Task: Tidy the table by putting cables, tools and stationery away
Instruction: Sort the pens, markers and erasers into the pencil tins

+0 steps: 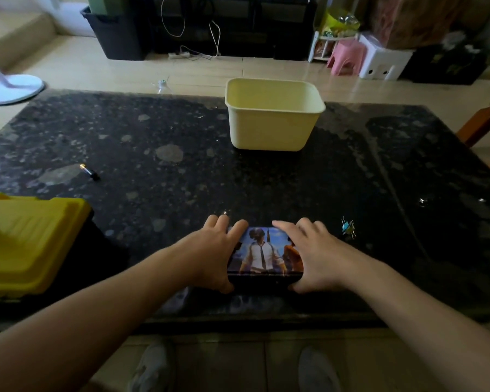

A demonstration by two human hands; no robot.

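this is looking like a home living room: a pink plastic stool (344,56) and a white stool (381,63) are standing on pale floor tiles (125,72) beyond the far edge of the dark stone table (181,165), a power strip (178,54) is lying with loose cables before a dark low cabinet (238,26), a fan base (12,87) is sitting off the far left corner, and a wooden chair (484,120) is standing at the right edge.

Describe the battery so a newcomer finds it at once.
Start at the dark speckled table. On its left side, beyond the yellow toolbox, lies the battery. It is a small black cylinder with a gold end, no other loose item nearby.
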